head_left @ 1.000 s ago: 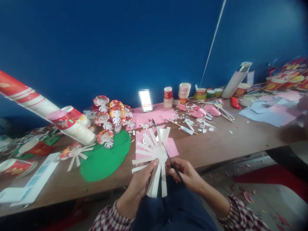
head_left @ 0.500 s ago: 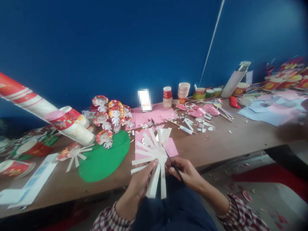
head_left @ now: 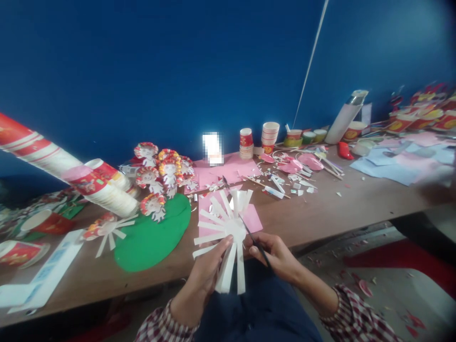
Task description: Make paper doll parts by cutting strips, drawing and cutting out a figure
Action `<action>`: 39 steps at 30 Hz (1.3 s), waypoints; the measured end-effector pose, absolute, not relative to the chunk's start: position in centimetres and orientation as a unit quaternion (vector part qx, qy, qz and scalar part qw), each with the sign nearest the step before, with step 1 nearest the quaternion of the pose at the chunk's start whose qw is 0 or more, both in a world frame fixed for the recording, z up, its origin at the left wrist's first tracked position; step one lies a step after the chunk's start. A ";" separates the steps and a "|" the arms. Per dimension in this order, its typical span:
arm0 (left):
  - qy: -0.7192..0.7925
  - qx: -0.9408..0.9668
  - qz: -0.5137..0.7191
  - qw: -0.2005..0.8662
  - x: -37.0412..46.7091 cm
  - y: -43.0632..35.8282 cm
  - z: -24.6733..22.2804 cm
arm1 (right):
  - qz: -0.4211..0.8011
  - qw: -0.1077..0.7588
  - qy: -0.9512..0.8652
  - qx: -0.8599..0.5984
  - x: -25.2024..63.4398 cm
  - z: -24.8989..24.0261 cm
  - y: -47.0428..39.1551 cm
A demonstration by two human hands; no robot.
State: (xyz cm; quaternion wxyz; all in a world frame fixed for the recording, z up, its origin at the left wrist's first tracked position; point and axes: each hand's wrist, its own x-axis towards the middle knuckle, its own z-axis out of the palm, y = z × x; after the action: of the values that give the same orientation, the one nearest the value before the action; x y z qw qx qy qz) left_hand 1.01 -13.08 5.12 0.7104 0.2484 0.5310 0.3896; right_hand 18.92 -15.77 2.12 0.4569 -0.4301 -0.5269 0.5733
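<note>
White paper cutout (head_left: 236, 229), long strips splayed around a round center; slim dark tool (head_left: 261, 253) slanting at its right edge.

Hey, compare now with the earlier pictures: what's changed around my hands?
Very little: the view drifted, so things on the brown table appear slightly further left. Nothing was visibly taken up or let go. Your left hand still holds the white, round paper piece with radiating strips, your right hand the thin dark tool; the flat green rounded sheet stayed put.
</note>
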 end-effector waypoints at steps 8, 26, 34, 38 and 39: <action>0.522 0.287 0.384 0.705 0.9 -13.1 5.0 | 0.606 0.447 -0.518 -0.405 18.7 2.7 -15.5; 0.547 0.274 0.373 0.697 1.1 -13.2 4.5 | 0.590 0.449 -0.517 -0.429 18.7 2.2 -15.2; 0.542 0.263 0.378 0.703 1.3 -13.0 4.4 | 0.571 0.448 -0.530 -0.440 18.8 2.1 -15.0; 0.538 0.256 0.382 0.707 1.4 -13.0 4.5 | 0.568 0.455 -0.527 -0.438 18.6 2.2 -15.1; 0.538 0.254 0.380 0.708 1.4 -13.0 4.5 | 0.566 0.455 -0.528 -0.441 18.6 2.3 -15.1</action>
State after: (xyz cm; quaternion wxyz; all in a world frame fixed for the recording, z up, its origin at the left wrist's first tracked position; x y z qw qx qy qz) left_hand 1.36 -13.01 4.52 0.7076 0.2542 0.5384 0.3805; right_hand 18.56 -15.05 2.26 0.4546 -0.4407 -0.5276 0.5663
